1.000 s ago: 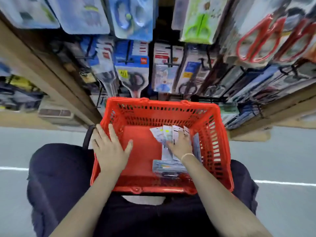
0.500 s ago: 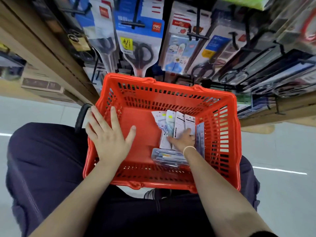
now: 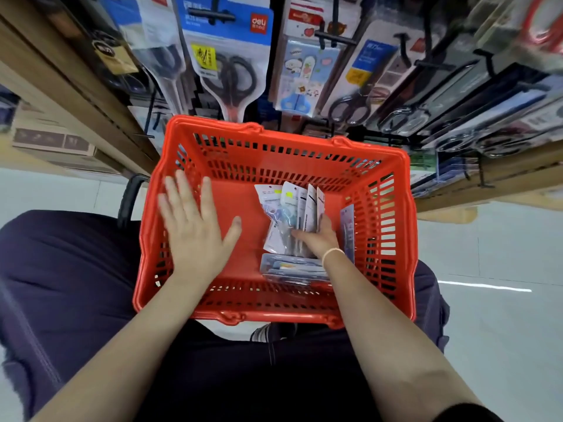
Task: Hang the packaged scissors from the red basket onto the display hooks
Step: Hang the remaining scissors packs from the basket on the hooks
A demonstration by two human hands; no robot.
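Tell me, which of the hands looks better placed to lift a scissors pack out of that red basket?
Probably the right hand: it already lies on the fanned packaged scissors inside the red basket, fingers among them. The left hand is spread flat, fingers straight, over the basket's left wall, away from the packs.

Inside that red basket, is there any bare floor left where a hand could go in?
Yes. The basket floor is bare on its left half, between the left hand and the packets, and up to the far wall. The right half is crowded: the packets stand fanned there, the right hand among them, a flat pack nearer.
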